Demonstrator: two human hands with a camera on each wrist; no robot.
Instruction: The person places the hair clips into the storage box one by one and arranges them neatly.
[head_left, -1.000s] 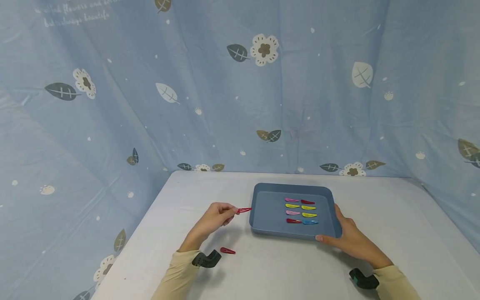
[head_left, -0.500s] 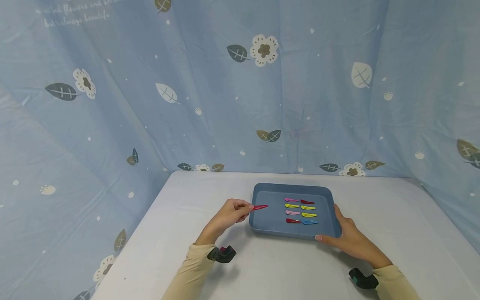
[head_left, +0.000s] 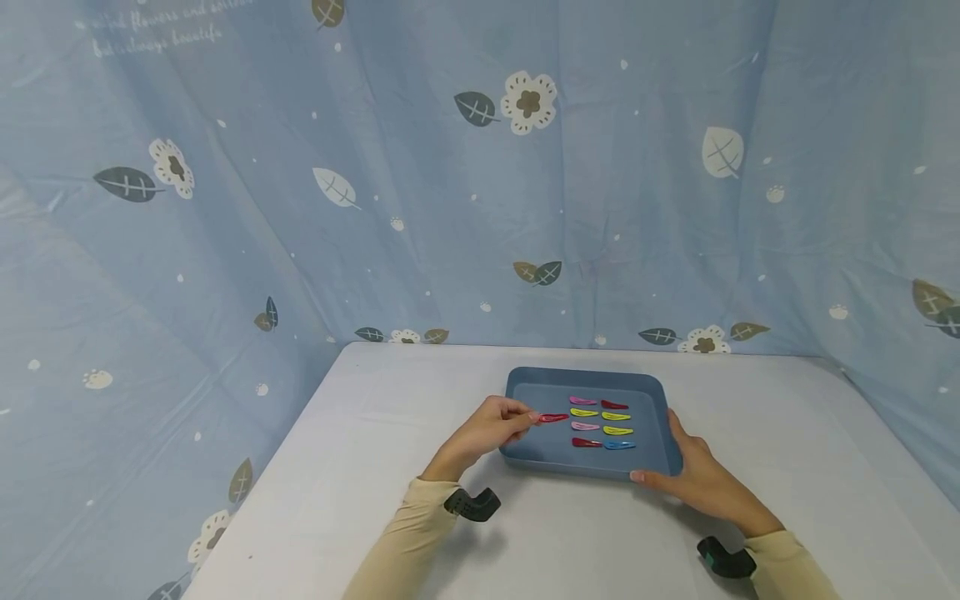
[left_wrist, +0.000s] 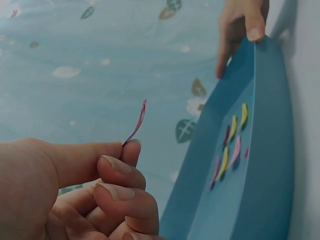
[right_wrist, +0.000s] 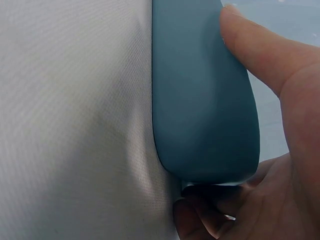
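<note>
My left hand [head_left: 491, 429] pinches a red hair clip [head_left: 553, 417] between thumb and fingertips, over the left part of a blue-grey tray [head_left: 525, 454]. In the left wrist view the pinched hair clip [left_wrist: 138, 122] shows edge-on, its thin end pointing up. My right hand [head_left: 705, 479] grips the tray's near right corner, thumb on the front rim and fingers along the right side. In the right wrist view the thumb lies on the tray wall [right_wrist: 200, 100] and the fingers curl around its corner. Several hair clips lie in the tray in two columns, among them a blue clip [head_left: 619, 445].
The tray stands on a white-covered table [head_left: 570, 542]. A blue patterned curtain [head_left: 420, 167] hangs behind and to the left. Dark wrist cameras sit on both wrists, the left one [head_left: 472, 504] above the table in front of the tray.
My left hand has moved right with the red hair clip, from outside the tray's left rim to over its inside. Its forearm now hides the loose red clip on the table. The right hand stays put.
</note>
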